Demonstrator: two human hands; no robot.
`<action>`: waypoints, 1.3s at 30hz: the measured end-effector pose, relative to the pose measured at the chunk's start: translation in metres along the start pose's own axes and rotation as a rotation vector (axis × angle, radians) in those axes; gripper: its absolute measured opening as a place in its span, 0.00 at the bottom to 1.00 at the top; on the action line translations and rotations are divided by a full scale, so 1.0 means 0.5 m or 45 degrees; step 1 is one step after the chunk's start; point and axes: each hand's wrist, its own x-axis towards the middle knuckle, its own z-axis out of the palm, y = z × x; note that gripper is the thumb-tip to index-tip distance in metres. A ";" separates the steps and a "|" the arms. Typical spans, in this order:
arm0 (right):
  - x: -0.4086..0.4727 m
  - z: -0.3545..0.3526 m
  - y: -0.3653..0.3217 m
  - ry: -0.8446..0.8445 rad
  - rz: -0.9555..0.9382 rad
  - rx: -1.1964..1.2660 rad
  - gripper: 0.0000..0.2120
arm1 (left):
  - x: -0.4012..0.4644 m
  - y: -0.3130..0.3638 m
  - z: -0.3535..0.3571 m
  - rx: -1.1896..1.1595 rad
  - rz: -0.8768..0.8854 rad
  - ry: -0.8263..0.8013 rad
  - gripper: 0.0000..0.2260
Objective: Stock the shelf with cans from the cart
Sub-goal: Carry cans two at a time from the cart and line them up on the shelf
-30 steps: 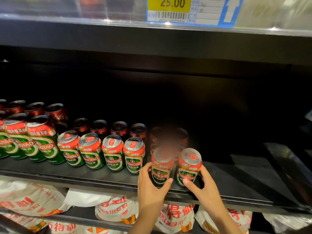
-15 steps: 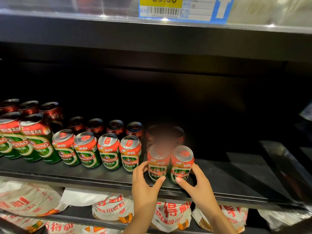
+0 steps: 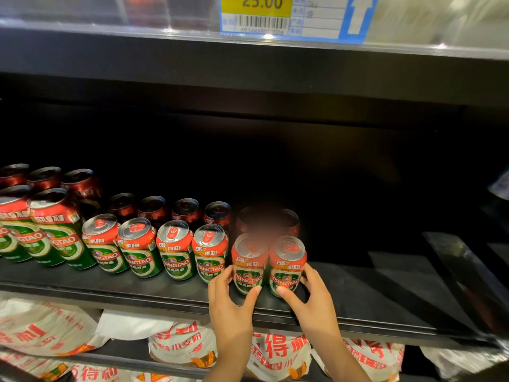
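Two red-and-green beer cans stand side by side near the front of the black shelf (image 3: 137, 292). My left hand (image 3: 230, 301) curls thumb and fingers round the left can (image 3: 249, 260). My right hand (image 3: 311, 297) grips the right can (image 3: 286, 261) the same way. Both cans stand upright at the right end of a front row of several like cans (image 3: 176, 250). A second row of cans (image 3: 187, 209) stands behind in shadow. The cart is out of view.
Taller cans (image 3: 59, 230) fill the shelf's left end. Right of my hands the shelf surface (image 3: 385, 288) is bare and dark. An upper shelf edge with a price tag (image 3: 278, 15) hangs overhead. Flour bags (image 3: 278, 351) lie on the shelf below.
The right can has been drawn left and stood upright against the left can. Both hands stay on their cans.
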 end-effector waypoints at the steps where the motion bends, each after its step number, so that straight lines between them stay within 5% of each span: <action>1: 0.002 0.002 0.000 0.006 -0.003 0.000 0.31 | 0.000 0.000 0.002 0.005 0.004 0.011 0.26; 27: -0.009 0.024 -0.004 0.098 -0.034 0.016 0.28 | 0.001 0.029 0.003 -0.075 -0.031 0.086 0.23; 39: -0.014 0.032 -0.001 0.118 -0.065 -0.153 0.31 | 0.002 0.025 -0.050 -0.104 -0.069 -0.243 0.25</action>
